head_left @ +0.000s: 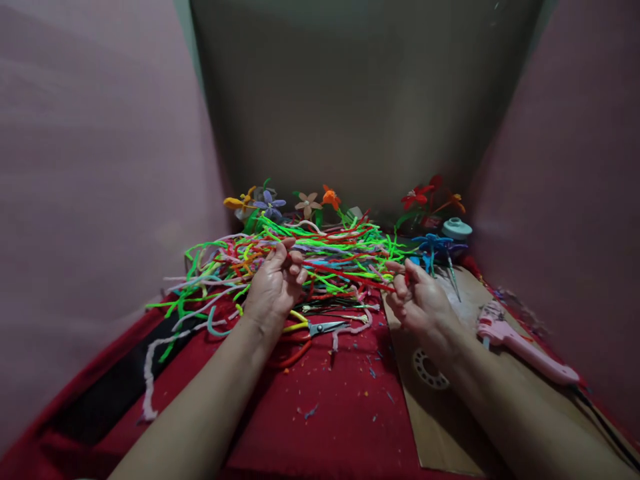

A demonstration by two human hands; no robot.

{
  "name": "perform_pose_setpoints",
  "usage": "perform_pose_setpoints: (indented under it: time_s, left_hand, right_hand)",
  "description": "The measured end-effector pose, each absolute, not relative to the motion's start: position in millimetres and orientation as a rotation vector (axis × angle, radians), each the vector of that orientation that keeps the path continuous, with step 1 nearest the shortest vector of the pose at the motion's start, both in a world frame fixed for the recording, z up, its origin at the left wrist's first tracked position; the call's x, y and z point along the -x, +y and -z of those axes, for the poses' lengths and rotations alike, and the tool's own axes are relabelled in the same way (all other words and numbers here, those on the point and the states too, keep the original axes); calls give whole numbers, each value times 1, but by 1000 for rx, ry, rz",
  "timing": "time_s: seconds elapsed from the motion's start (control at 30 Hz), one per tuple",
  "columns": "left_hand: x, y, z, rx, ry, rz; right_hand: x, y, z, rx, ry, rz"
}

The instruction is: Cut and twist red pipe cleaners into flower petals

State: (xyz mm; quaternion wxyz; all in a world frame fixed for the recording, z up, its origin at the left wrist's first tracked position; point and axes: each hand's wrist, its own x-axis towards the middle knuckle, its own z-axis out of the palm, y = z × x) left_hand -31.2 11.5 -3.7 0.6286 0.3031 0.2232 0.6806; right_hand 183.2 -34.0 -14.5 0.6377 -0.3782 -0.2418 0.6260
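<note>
A red pipe cleaner (pixel 345 275) is stretched between my two hands. My left hand (pixel 281 280) pinches its left end, palm turned up and fingers curled. My right hand (pixel 417 293) grips the other end, with its fingers closed. Behind and beneath the hands lies a heap of multicoloured pipe cleaners (pixel 280 230), mostly green, red and white. Scissors (pixel 323 327) with yellow and red handles rest on the red cloth between my forearms.
A pink glue gun (pixel 530 350) and a white ring (pixel 431 369) lie on the cardboard (pixel 430 440) at right. Pipe-cleaner flowers (pixel 269 203) stand at the back. A blue flower (pixel 433 245) lies near a pale round container (pixel 457 229). Small scraps dot the red cloth (pixel 320 440).
</note>
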Motion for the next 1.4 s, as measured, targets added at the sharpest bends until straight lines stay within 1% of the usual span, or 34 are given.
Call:
perform_pose_setpoints:
  time_s: [0.27, 0.33, 0.37, 0.43, 0.53, 0.6, 0.63, 0.7, 0.77, 0.83, 0.97, 1.1, 1.17, 1.23, 1.4]
  left_hand:
    - [33, 2, -2, -720, 446, -1586]
    - [33, 0, -2, -726, 431, -1584]
    - [32, -1, -3, -725, 422, -1583]
    - [30, -5, -4, -718, 396, -1569]
    - [25, -10, -5, -692, 355, -1510]
    - [21, -13, -4, -672, 338, -1464]
    - [19, -15, -4, -667, 336, -1444]
    - [15, -19, -3, -674, 331, -1408]
    - [13, -21, -2, -687, 320, -1393]
    - [13, -22, -2, -688, 292, -1390]
    - [13, -23, -5, -636, 264, -1369]
    - [12, -27, -8, -619, 256, -1339]
    - [12, -28, -8, -610, 252, -1333]
    - [13, -28, -7, -591, 254, -1331]
    - [14, -30, -4, -752, 276, -1230]
  right_hand:
    - [-193, -27, 17, 797, -543, -1510]
    - [-200, -26, 9, 808, -525, -1433]
    - [-202, -28, 5, 813, -530, -1325]
    - [-202, -36, -4, 781, -677, -973]
    - [-183, -59, -9, 741, -1112, -185]
    - [-164, -74, -6, 784, -1551, 199]
    - [-155, -79, -4, 792, -1765, 349]
    - [-142, -83, 0, 872, -1915, 605]
    - [-137, -82, 0, 1033, -1892, 791]
    - [-141, -80, -5, 1167, -1843, 876]
    - [-149, -79, -17, 1216, -1839, 910]
    - [-144, -80, -14, 1127, -2106, 817]
    - [-140, -78, -9, 1122, -2187, 658]
    - [-137, -76, -6, 1162, -2143, 469]
    - [-136, -82, -19, 1256, -1984, -173]
